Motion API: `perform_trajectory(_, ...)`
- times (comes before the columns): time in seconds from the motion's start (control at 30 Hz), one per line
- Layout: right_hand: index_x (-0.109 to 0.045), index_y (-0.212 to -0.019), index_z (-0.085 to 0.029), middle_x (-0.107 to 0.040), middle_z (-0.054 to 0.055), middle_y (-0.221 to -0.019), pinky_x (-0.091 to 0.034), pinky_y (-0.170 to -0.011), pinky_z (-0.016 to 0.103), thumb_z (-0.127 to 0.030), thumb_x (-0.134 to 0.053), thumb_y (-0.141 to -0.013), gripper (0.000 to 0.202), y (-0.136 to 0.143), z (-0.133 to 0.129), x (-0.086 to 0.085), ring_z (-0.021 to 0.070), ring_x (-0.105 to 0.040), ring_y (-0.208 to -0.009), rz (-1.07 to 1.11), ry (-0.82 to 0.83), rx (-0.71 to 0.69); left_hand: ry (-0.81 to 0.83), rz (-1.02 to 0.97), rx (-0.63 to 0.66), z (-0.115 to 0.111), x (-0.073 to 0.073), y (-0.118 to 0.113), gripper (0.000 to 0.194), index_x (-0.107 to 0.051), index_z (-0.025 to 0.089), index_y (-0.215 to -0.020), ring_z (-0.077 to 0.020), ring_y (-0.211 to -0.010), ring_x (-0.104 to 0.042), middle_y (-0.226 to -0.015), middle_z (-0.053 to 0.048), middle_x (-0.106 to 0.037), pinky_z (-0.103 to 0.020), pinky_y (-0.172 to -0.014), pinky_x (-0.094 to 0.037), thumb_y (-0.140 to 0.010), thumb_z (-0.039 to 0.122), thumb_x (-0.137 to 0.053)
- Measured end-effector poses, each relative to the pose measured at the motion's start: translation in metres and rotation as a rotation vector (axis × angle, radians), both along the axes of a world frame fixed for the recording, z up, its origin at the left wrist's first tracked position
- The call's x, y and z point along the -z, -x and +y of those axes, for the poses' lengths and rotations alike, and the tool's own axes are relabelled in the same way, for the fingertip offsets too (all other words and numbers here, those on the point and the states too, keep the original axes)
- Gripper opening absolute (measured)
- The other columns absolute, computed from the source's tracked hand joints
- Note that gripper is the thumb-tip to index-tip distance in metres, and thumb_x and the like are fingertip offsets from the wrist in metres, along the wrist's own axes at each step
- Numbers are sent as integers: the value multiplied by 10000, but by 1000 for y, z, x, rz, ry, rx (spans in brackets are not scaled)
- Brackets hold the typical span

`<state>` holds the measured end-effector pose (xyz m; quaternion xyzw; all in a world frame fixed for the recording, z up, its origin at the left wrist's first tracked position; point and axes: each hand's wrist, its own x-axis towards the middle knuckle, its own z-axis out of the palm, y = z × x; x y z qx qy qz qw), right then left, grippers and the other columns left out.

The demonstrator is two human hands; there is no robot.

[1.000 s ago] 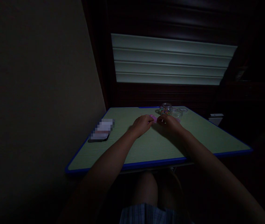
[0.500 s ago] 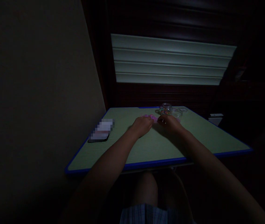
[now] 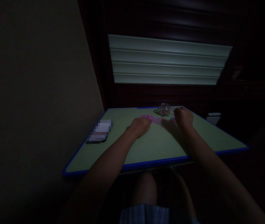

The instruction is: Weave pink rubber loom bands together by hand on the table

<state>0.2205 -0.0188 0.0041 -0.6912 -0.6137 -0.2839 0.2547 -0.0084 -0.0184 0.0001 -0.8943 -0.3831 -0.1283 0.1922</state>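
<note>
Pile [image 3: 155, 119] | pink-violet, loosely scattered (pieces too small to tell) | green tabletop [image 3: 146, 146]

Both forearms [image 3: 111, 158] stretched forward, apart.

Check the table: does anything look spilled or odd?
The pink pieces lie loose on the tabletop near the left hand, perhaps spilled or tipped out deliberately. The jar stands upright.

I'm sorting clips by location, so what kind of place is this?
Probably a room in a home: a small blue-edged table by a plain wall, with dark wood panelling behind it.
</note>
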Motion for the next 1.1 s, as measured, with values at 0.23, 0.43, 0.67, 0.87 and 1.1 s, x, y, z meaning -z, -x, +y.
perform_trajectory(0.23, -662, -851, -103, -625, 180, -856, -313, -658, 322, -180, -366, -837, 307, -11, 3, 2, 240, -559, -791, 5, 29, 51, 4, 19, 4, 0, 1, 0, 270, -579, 144, -914, -192, -853, -586, -945, -92, -624, -304, -729, -441, -880, 225, -324)
perform_trajectory(0.43, -658, -865, -103, -624, 171, -874, -318, -643, 316, -232, -396, -843, 293, -11, 4, 3, 248, -563, -799, 43, 23, 45, -5, 25, 2, 0, 1, -1, 254, -572, 142, -908, -187, -854, -586, -957, -86, -624, -291, -716, -443, -876, 220, -332)
perform_trajectory(0.67, -669, -861, -110, -627, 167, -854, -323, -613, 302, -263, -383, -851, 324, -12, 4, 3, 242, -570, -769, 59, 22, 37, 7, 10, -9, 0, 1, -1, 252, -574, 146, -915, -181, -855, -584, -951, -87, -623, -289, -724, -442, -876, 222, -336)
perform_trajectory(0.87, -667, -912, -160, -635, 113, -893, -327, -582, 258, -297, -398, -849, 309, 3, 5, 0, 183, -568, -746, 127, 56, -162, 20, 6, -2, -1, 0, 0, 251, -578, 144, -925, -182, -869, -581, -956, -96, -622, -293, -743, -439, -873, 212, -343)
perform_trajectory(1.1, -661, -891, -157, -655, 61, -818, -379, -599, 227, -248, -491, -785, 220, 23, 18, 12, 139, -563, -674, 250, 249, -571, -8, 32, -6, 1, 0, 1, 266, -581, 142, -909, -200, -851, -591, -935, -96, -634, -304, -718, -441, -876, 225, -331)
